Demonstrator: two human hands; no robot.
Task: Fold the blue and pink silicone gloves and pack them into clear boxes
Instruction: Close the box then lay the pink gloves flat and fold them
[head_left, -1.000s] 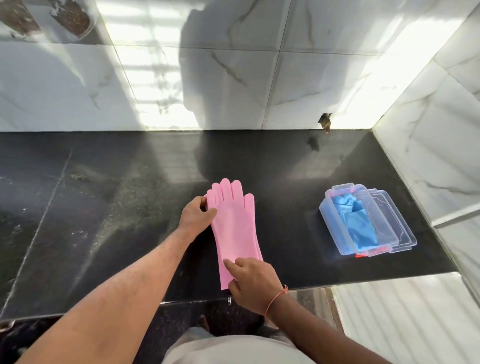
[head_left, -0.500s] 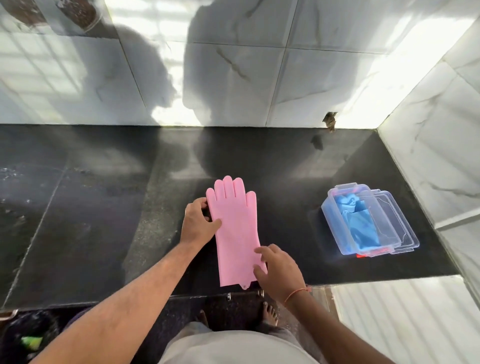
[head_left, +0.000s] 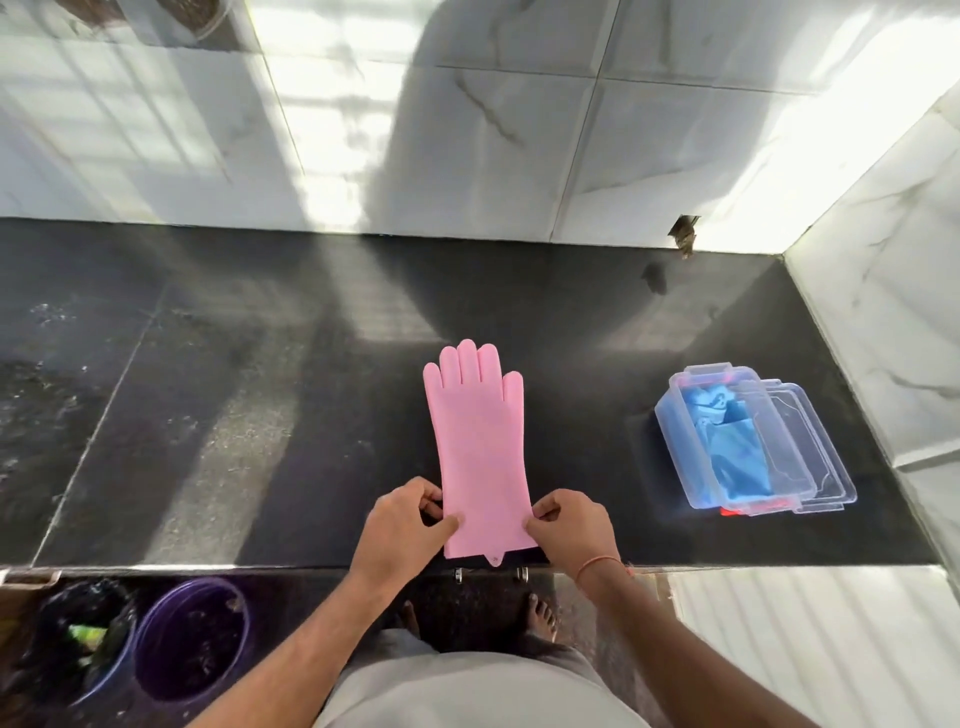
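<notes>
Pink silicone gloves (head_left: 480, 447) lie flat and stacked on the black counter (head_left: 260, 415), fingers pointing away from me, cuff at the front edge. My left hand (head_left: 405, 525) pinches the cuff's left side, thumb on top. My right hand (head_left: 571, 527) pinches the cuff's right side in the same way. To the right a clear box (head_left: 691, 447) holds folded blue gloves (head_left: 732, 457). More clear plastic pieces (head_left: 810, 452), lids or another box, lie stacked against its right side.
White marble tile walls close the counter at the back and on the right (head_left: 883, 312). Below the front edge on the left stand a purple bucket (head_left: 192, 639) and a dark bin (head_left: 78, 644). My bare feet (head_left: 543, 616) show on the floor.
My left hand slid from the gloves' finger end down to the cuff, and my right hand shifted to the cuff's right edge. The head view tilted further down.
</notes>
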